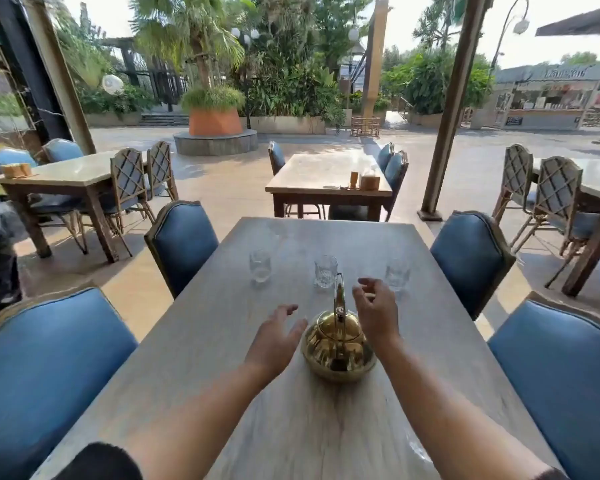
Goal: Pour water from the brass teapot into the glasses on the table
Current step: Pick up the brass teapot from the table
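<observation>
Neither hand grips anything: the left hand (274, 341) hovers open with fingers spread just left of the teapot (338, 344), and the right hand (376, 313) hangs loosely curled, empty, just right of its handle (339, 289). Flanking the pot this way reads as the start of a reach, the right hand best placed to close on the handle while the left could steady the body.

The teapot sits upright on the table (222, 393), near the person's edge and about on its centre line. Its bail handle stands vertical above the lid, seen edge-on, so its arch runs along the line of sight toward the glasses. The spout is not visible; I cannot tell which way it points.

Beyond it three glasses stand in a row across the table: left glass (260, 266), middle glass (325, 270), right glass (397, 274), all upright, well apart, none clearly filled. Blue chairs (184, 244) line both sides
</observation>
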Demonstrator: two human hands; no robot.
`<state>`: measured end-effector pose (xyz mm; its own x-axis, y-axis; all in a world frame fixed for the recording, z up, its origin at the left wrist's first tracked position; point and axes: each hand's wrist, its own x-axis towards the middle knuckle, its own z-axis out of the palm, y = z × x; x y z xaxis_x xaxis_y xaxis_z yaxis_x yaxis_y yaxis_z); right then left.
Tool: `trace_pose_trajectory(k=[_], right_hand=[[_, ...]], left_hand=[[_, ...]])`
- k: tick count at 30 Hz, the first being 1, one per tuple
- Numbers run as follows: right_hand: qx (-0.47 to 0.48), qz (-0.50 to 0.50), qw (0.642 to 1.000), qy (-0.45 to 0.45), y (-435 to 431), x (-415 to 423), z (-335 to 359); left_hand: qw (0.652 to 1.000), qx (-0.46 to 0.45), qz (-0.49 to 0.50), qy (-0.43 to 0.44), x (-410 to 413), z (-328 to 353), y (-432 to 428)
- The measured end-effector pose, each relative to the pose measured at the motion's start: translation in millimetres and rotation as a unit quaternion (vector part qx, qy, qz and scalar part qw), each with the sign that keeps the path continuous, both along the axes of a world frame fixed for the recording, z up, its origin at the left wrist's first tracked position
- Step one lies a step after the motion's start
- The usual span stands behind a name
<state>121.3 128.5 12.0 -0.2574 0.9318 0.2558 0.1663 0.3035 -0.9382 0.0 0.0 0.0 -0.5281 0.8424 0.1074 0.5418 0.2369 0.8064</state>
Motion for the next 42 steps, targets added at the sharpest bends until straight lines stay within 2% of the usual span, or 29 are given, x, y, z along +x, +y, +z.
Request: trace_pose_trajectory(k=[5,8,11,13,15,18,22,31,39,42], right_hand=[[-0.092,-0.01,0.996,-0.018,25,-34,-45],[-0.062,-0.036,0.997,-0.035,32,-52,-60],[-0.046,-0.034,0.998,-0.006,31,-63,-74],[-0.07,-0.016,0.996,0.045,25,-66,-81],[-0.099,0.0,0.99,0.1,23,-67,-86],[-0.129,-0.041,0.98,0.143,24,-69,-91],[-0.101,-0.089,0.98,0.146,23,-71,-92],[-0.096,-0.003,0.975,0.202,6,-53,-67],[-0.135,0.085,0.968,0.192,-49,-12,-16],[-0.139,0.132,0.967,0.166,-73,-1,-5]], left_hand=[[0.989,-0.085,-0.018,-0.119,-28,-51,27],[0.978,-0.119,-0.038,-0.167,-41,-70,48],[0.964,-0.138,-0.054,-0.222,-51,-91,71],[0.959,-0.148,-0.059,-0.236,-54,-99,81],[0.956,-0.155,-0.064,-0.241,-56,-105,89],[0.952,-0.167,-0.088,-0.243,-57,-114,99],[0.946,-0.164,-0.112,-0.255,-54,-123,101],[0.948,-0.174,-0.148,-0.221,-43,-117,76],[0.976,-0.055,-0.126,-0.169,-13,-75,-10],[0.986,-0.002,-0.125,-0.109,-5,-54,-46]])
